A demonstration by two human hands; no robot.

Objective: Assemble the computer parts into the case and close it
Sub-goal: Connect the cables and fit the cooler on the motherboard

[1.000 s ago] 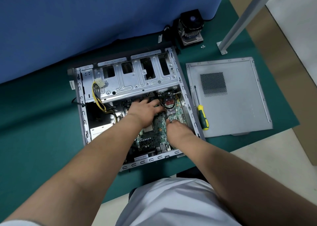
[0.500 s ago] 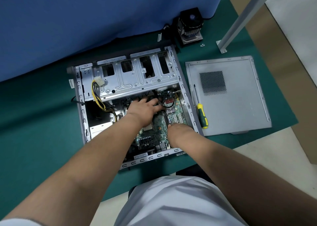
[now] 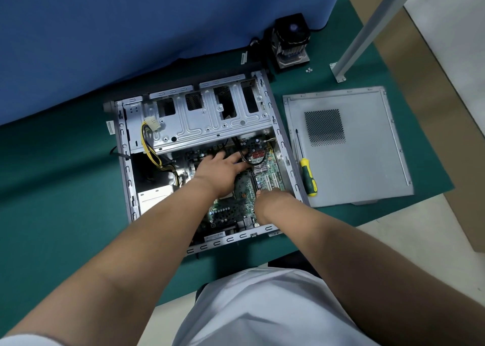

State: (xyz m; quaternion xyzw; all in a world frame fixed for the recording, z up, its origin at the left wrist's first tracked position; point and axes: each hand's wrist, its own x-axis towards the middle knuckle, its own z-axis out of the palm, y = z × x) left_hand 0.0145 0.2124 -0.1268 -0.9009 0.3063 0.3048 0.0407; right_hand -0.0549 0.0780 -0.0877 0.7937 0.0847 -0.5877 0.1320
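Left hand (image 3: pixel 223 168) lies flat, fingers spread, pressing the board (image 3: pixel 236 201) inside the open case (image 3: pixel 126 167). Right hand (image 3: pixel 273 201) curls down at the slots; grip can't tell. Uneven pressure could flex the board. Panel (image 3: pixel 367 167) off, beside case.

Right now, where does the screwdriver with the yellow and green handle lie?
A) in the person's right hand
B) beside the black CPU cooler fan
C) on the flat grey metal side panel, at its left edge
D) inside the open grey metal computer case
C: the screwdriver with the yellow and green handle lies on the flat grey metal side panel, along its left edge, outside the open grey metal computer case; neither hand touches it.
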